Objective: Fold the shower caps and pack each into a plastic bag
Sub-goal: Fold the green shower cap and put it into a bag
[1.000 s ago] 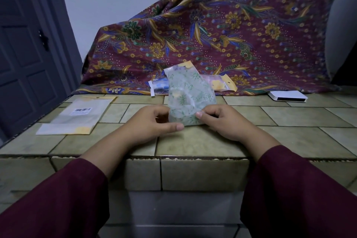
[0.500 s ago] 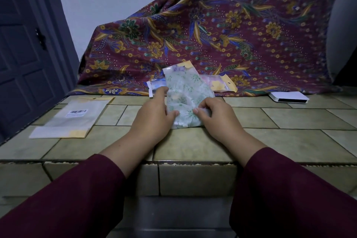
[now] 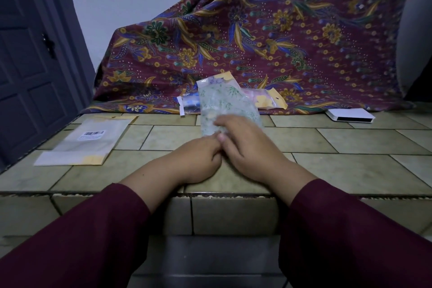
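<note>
A clear plastic bag (image 3: 224, 103) with a yellow header holds a folded green leaf-print shower cap. It stands tilted on the tiled counter (image 3: 350, 170), at the centre. My right hand (image 3: 250, 149) covers its lower part, fingers curled over the front and thumb at the bottom edge. My left hand (image 3: 198, 159) sits right against the right one, fingers curled at the bag's bottom edge, which is hidden. The right hand is slightly blurred.
Two packed bags lie behind it, a blue one (image 3: 189, 103) and a pink-and-yellow one (image 3: 266, 100). An empty barcoded bag (image 3: 91, 145) lies at the left and a white box (image 3: 350, 116) at the right. A batik cloth (image 3: 257, 42) drapes the back, with a dark door (image 3: 28, 77) on the left.
My left hand dropped from the bag's left side to its bottom edge. My right hand slid up over the bag's lower front. Both hands now touch each other.
</note>
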